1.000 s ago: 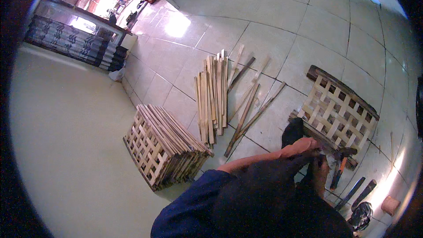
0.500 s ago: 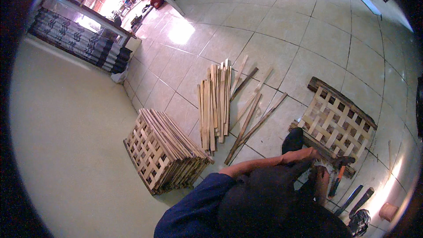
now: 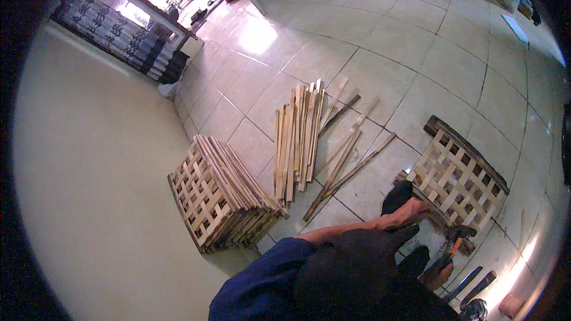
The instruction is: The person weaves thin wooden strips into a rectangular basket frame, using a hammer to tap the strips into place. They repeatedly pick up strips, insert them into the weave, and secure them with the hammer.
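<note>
A woven slat panel (image 3: 457,172) with dark wooden bars along its edges lies on the floor at the right. My left hand (image 3: 411,210) is at the panel's near bar, fingers drawn together; whatever they pinch is too small to make out. Lower down, my right hand (image 3: 440,274) is closed around the handle of a hammer (image 3: 457,244), which has an orange band and a dark head. The hammer's head is by the near right corner of the panel. A dark knee or foot (image 3: 397,197) shows beside my left hand.
A stack of similar woven panels (image 3: 229,196) stands against the wall at left. Loose pale wood strips (image 3: 297,142) lie in a bundle mid-floor, with several scattered strips (image 3: 363,163) beside them. Two dark-handled tools (image 3: 470,285) and a brownish roll (image 3: 510,306) are at lower right.
My right hand has moved down from beside my left hand and taken hold of the hammer's handle. My left hand stays at the panel's edge. The whole view has shifted slightly.
</note>
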{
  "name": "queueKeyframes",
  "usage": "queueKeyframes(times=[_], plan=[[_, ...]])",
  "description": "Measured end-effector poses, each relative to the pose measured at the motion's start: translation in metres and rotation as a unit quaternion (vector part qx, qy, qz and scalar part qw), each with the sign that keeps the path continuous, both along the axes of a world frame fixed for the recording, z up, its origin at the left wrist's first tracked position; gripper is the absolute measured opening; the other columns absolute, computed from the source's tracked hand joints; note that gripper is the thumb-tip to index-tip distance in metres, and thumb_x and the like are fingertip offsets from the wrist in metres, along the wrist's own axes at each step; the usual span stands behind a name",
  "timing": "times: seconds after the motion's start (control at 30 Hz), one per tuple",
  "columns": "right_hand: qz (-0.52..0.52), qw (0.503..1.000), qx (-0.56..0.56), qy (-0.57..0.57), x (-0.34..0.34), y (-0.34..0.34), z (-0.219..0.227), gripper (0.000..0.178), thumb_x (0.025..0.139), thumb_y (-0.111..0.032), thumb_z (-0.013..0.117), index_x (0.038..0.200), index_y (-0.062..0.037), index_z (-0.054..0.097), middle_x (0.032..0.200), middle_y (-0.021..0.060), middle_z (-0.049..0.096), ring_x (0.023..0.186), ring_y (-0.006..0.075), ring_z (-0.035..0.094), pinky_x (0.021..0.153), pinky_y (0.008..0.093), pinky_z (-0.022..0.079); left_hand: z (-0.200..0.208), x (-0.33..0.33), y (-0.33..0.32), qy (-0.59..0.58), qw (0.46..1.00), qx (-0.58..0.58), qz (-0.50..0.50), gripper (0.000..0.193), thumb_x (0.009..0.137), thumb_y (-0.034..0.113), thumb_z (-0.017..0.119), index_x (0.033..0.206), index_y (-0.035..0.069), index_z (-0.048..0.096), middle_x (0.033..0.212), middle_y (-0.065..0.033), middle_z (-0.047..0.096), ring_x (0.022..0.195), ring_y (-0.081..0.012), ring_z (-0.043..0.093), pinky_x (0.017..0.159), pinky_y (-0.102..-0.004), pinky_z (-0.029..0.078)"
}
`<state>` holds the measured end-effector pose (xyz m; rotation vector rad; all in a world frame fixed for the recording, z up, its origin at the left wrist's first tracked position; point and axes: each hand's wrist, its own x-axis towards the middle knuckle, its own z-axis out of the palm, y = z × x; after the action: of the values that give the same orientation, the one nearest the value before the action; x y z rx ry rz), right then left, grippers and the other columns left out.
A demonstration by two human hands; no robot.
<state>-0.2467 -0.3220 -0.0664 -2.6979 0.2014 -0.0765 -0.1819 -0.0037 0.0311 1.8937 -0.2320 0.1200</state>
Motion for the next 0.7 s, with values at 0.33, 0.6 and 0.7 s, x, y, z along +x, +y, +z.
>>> queueKeyframes(times=[0.33,0.6,0.7], plan=[[-0.042,0.969,0.242,0.034,0.018,0.030,0.087,0.033,0.089,-0.023,0.063,0.115,-0.0028,0.055,0.096,0.0105,0.061,0.085,0.0181,0.058,0.077,0.0318,0.047,-0.027,0.020,0.024,0.037,0.991,0.025,0.129,0.018,0.088,0.017,0.063,0.100,0.005,0.064,0.082,-0.0120,0.067,0.073,-0.0218,0.065,0.069,-0.0356,0.052],[0.002,0.953,0.304,0.018,0.015,0.067,0.137,0.022,0.091,-0.019,0.058,0.106,-0.0043,0.053,0.085,0.0090,0.060,0.076,0.0174,0.057,0.069,0.0325,0.047,-0.004,0.022,0.025,-0.098,0.986,0.109,0.077,0.015,0.079,0.015,0.069,0.092,0.006,0.067,0.093,-0.0092,0.068,0.090,-0.0269,0.063,0.079,-0.0353,0.051],[0.028,0.953,0.301,0.024,0.022,0.084,0.138,0.021,0.092,-0.018,0.058,0.106,-0.0027,0.053,0.082,0.0043,0.056,0.074,0.0125,0.051,0.067,0.0274,0.043,-0.005,0.024,0.023,-0.068,0.987,0.120,0.077,0.014,0.077,0.014,0.069,0.089,0.007,0.068,0.093,-0.0070,0.068,0.095,-0.0262,0.062,0.082,-0.0357,0.050]])
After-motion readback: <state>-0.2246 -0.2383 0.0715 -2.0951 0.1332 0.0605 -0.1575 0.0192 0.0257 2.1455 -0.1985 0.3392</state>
